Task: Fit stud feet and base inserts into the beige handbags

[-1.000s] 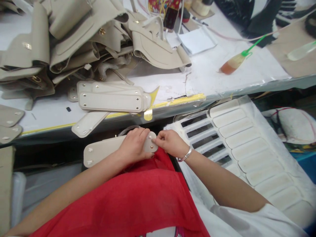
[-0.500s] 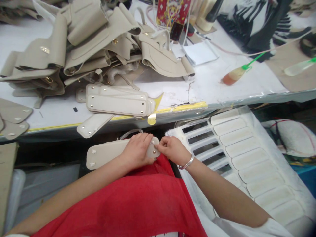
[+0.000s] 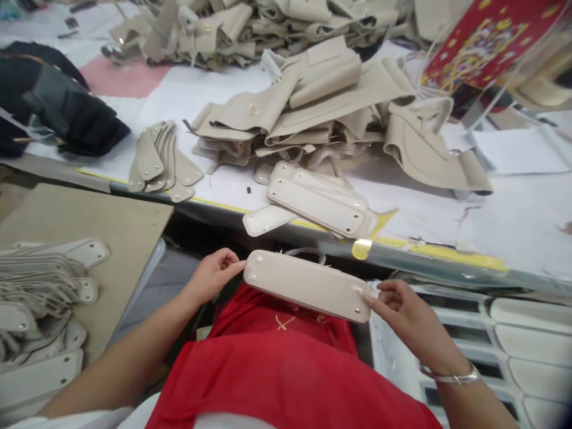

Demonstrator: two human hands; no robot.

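A long beige leather base panel (image 3: 308, 285) with rounded corners and small metal studs lies across my lap, over a red cloth (image 3: 286, 363). My left hand (image 3: 213, 275) pinches its left end. My right hand (image 3: 404, 313), with a silver bangle at the wrist, grips its right end by a stud. Both hands hold the panel level just below the table's front edge.
A stack of similar panels (image 3: 319, 199) lies at the table edge (image 3: 429, 253), with heaps of beige bag pieces (image 3: 313, 101) behind. More panels sit fanned (image 3: 158, 161) and piled on a board (image 3: 40, 298) at left. A white tray (image 3: 513, 333) stands at right.
My left hand slid from the panel's right end to its left end, and my right hand now holds the right end. The view swung left, showing the board and its pile.
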